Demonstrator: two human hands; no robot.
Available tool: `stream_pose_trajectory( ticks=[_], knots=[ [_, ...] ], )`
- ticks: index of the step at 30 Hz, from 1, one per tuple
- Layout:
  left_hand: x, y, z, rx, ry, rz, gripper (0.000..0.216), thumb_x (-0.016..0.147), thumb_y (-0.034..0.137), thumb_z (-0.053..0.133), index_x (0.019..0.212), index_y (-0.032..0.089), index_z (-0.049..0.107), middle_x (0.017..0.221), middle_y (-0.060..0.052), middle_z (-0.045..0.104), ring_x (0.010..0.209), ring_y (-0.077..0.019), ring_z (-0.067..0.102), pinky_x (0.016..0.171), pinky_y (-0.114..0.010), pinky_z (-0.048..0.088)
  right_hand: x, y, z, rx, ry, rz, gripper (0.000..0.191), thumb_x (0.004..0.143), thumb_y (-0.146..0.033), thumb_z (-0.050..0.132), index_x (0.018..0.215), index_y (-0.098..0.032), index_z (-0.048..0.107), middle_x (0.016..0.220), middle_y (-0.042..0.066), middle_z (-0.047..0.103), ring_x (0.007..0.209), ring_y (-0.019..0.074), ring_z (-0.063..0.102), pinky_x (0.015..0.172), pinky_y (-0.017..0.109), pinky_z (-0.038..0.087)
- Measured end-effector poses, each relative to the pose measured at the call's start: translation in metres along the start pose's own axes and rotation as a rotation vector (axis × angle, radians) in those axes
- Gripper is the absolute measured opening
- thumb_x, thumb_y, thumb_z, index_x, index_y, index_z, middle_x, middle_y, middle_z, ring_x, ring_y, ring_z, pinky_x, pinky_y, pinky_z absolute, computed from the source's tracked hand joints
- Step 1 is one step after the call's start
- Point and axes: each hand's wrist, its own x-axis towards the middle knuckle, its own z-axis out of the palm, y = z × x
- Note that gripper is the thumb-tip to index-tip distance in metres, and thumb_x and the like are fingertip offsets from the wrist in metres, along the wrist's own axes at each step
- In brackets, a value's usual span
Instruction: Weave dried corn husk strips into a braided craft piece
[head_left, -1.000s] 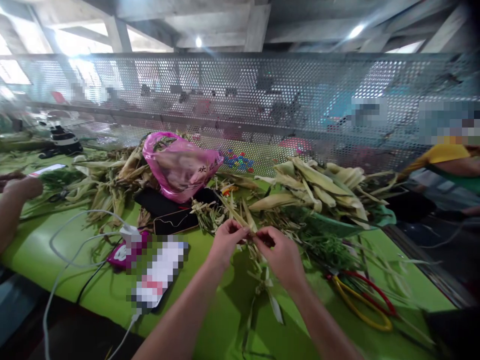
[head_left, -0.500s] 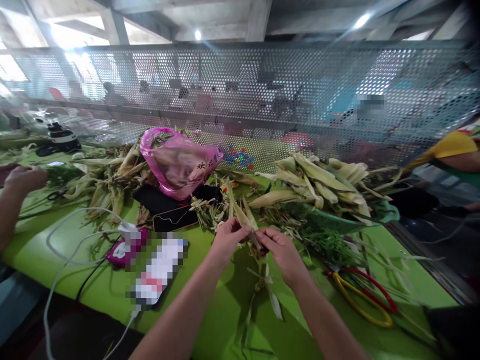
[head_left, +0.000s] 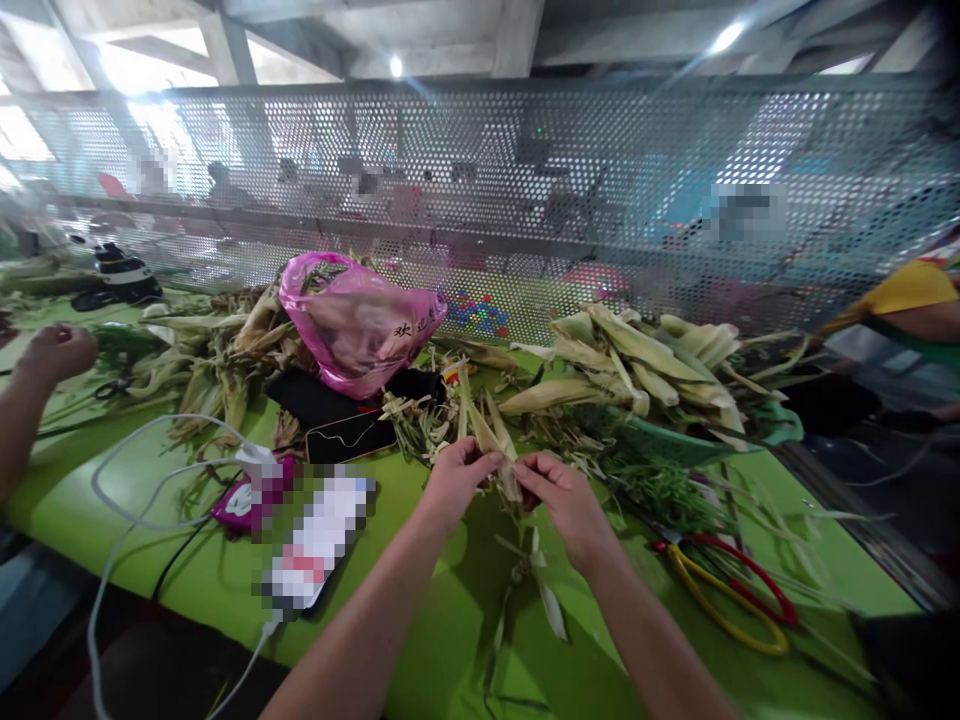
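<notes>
Pale, dry corn husk (head_left: 489,432) stands up between my two hands, its leaves pointing away from me. My left hand (head_left: 456,480) pinches it from the left with thumb and forefinger. From the other side my right hand (head_left: 559,497) pinches the same husk, fingertips close to those of the left. Below them, knotted husk strips (head_left: 525,570) lie over the green table (head_left: 420,620); whether they join the held husk I cannot tell. Small details between the fingertips are hidden.
A green basket (head_left: 784,425) heaped with corn husks (head_left: 637,360) stands right, scissors (head_left: 727,590) with red and yellow handles nearer me. A pink plastic bag (head_left: 352,320), a plugged-in phone (head_left: 319,545) and a purple power strip (head_left: 251,495) lie left. Another person's hand (head_left: 56,355) is far left.
My hands keep their pinch on the husk and have barely shifted. The other person's hand at far left has moved slightly.
</notes>
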Motion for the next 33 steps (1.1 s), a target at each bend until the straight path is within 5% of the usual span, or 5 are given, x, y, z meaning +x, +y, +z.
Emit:
stream_pose_trajectory(
  ticks=[19,33],
  knots=[
    [-0.001,0.004,0.002,-0.113,0.021,-0.040,0.037,0.057,0.040,0.081,0.075,0.012,0.063,0.060,0.001,0.054,0.051,-0.0053,0.043,0.050,-0.020,0.032,0.001,0.006,0.001,0.087,0.000,0.065,0.036,0.068,-0.050,0.075,0.072,-0.017,0.061,0.065,-0.001,0.058,0.058,0.0122,0.050,0.056,0.026,0.041],
    [0.017,0.005,-0.032,-0.144,0.528,0.195,0.029,0.068,0.037,0.072,0.082,0.014,0.061,0.059,0.005,0.051,0.052,-0.0057,0.042,0.052,-0.020,0.031,0.004,-0.014,-0.046,0.368,0.250,-0.078,0.010,0.067,-0.026,0.067,0.063,-0.021,0.058,0.065,-0.001,0.056,0.063,0.0143,0.050,0.054,0.026,0.037]
  ],
)
